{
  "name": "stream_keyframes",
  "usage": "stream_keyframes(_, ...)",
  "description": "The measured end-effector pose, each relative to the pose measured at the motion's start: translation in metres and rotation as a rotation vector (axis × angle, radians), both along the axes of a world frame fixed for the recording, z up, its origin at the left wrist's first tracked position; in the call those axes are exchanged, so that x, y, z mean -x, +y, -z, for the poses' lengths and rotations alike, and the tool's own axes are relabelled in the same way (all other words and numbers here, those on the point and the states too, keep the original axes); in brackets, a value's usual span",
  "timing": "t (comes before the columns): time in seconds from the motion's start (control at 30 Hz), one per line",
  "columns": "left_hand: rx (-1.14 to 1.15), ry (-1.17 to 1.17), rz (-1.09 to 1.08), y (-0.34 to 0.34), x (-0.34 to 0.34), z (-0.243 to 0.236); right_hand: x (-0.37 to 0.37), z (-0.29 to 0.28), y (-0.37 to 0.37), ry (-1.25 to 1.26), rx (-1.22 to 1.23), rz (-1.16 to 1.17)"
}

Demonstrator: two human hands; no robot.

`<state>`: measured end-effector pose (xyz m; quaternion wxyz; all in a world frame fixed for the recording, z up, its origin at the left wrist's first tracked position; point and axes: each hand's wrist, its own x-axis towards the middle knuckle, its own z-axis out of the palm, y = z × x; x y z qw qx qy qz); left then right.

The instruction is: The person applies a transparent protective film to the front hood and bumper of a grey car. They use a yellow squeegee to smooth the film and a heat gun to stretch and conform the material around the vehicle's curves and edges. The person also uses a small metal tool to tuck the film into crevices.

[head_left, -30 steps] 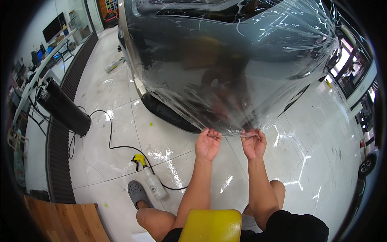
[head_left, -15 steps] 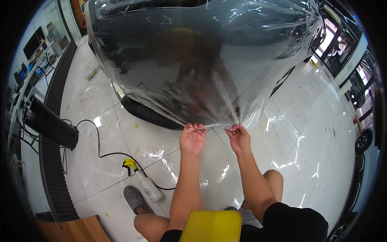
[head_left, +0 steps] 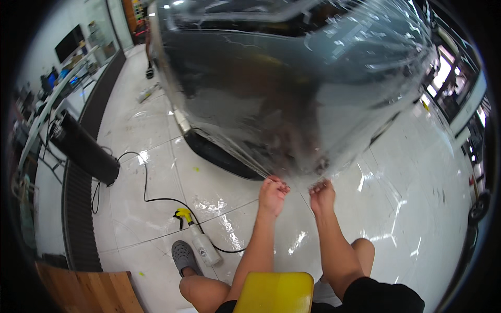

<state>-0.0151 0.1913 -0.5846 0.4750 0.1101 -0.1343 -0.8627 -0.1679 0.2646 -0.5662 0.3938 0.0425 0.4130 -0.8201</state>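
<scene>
Glossy tiled floor (head_left: 396, 177) gleamed all round, and clear film (head_left: 347, 128) hung over dark panel (head_left: 235, 78), bunched at bottom edge. Left hand (head_left: 272, 198): fingers pinched that edge, slightly blurred. Right hand (head_left: 322, 198), near it: fingers pinched film too. Out left, black lower trim (head_left: 222, 155); then spray bottle (head_left: 205, 248) with yellow head, gray clog (head_left: 184, 255) beside it, black cable (head_left: 167, 199) curving past. Yellow seat (head_left: 274, 292) sat nearest camera.
</scene>
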Motion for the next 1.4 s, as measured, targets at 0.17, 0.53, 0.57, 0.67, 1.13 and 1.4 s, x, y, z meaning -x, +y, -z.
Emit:
stream_keyframes(0.17, -0.07, -0.047, -0.018, 0.004, -0.012, -0.015, -0.014, -0.006, 0.065, 2.084, -0.401, 0.233)
stream_keyframes(0.53, 0.301, -0.762, -0.658, 0.035, -0.014, -0.033, 0.006, -0.065, -0.003, 2.719, -0.049, -0.1)
stream_keyframes(0.57, 0.538, -1.172, -0.949, 0.045, -0.01, -0.049, 0.011, -0.071, 0.004, 2.694, -0.027, -0.144)
stream_keyframes(0.67, 1.315, -1.523, -0.826, 0.06, -0.009, -0.07, 0.011, -0.095, 0.013, 2.678, 0.002, -0.305)
stream_keyframes(1.13, 1.885, -1.384, -0.791, 0.025, -0.001, -0.071, 0.008, -0.11, 0.027, 2.635, -0.07, -0.486)
stream_keyframes(1.4, 1.901, -1.26, -0.792, 0.021, 0.0, -0.063, 0.012, -0.107, 0.031, 2.637, -0.109, -0.549)
